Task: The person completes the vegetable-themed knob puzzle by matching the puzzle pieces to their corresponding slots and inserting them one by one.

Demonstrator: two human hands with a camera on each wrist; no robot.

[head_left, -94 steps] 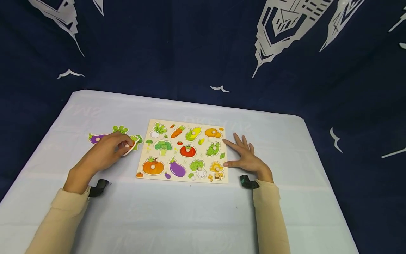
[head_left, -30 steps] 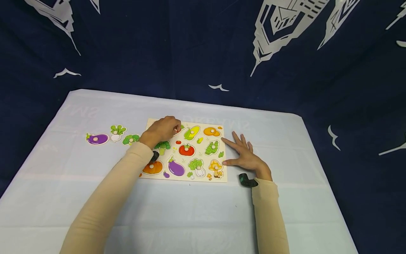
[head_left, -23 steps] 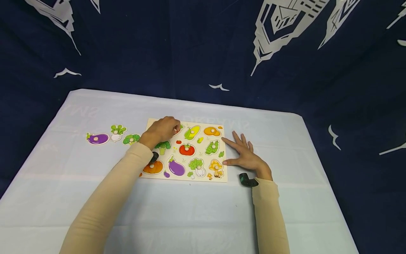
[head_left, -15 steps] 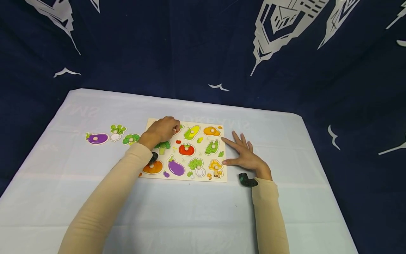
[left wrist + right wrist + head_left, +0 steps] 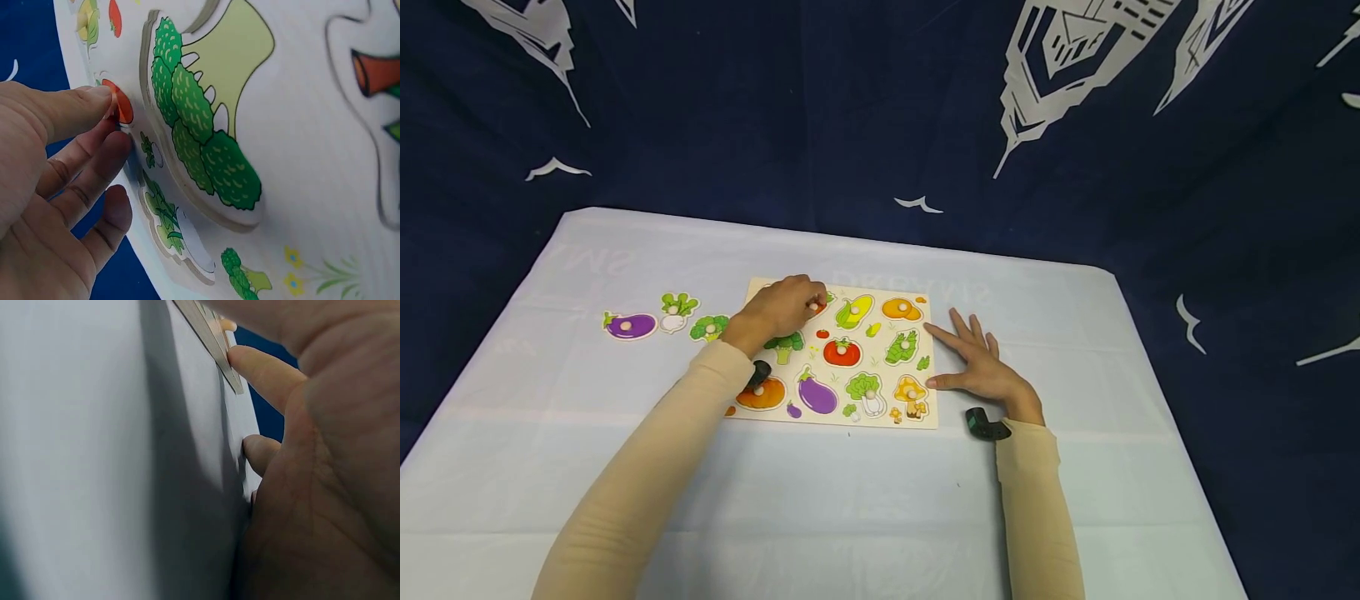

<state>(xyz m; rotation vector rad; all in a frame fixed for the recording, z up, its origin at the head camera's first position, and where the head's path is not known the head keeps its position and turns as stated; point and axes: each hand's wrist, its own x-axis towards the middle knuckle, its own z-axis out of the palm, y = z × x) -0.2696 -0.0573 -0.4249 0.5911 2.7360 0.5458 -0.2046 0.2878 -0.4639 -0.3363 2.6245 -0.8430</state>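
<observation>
At the back left of a wooden vegetable puzzle board (image 5: pixel 811 354), my left hand (image 5: pixel 782 307) pinches a carrot puzzle piece (image 5: pixel 817 309) between thumb and forefinger. The left wrist view shows orange of the carrot piece (image 5: pixel 123 107) beside the thumb tip, its other fingers loosely bent; the grip itself is partly hidden. Near it is a recessed broccoli picture (image 5: pixel 194 112). My right hand (image 5: pixel 985 367) lies spread at the board's right edge, thumb and forefinger touching it. In the right wrist view one finger (image 5: pixel 262 372) meets the board's edge (image 5: pixel 209 344).
Left of the board lie loose pieces: an eggplant (image 5: pixel 630 326), a turnip (image 5: pixel 675 313) and a broccoli (image 5: pixel 708 327), partly behind the left wrist. A white cloth (image 5: pixel 865 508) covers the table. A dark blue curtain (image 5: pixel 805 125) hangs behind it.
Three seconds ago my left hand held an orange-red piece among the loose ones; it moved right onto the board. In the last second it has barely shifted. My right hand stays put.
</observation>
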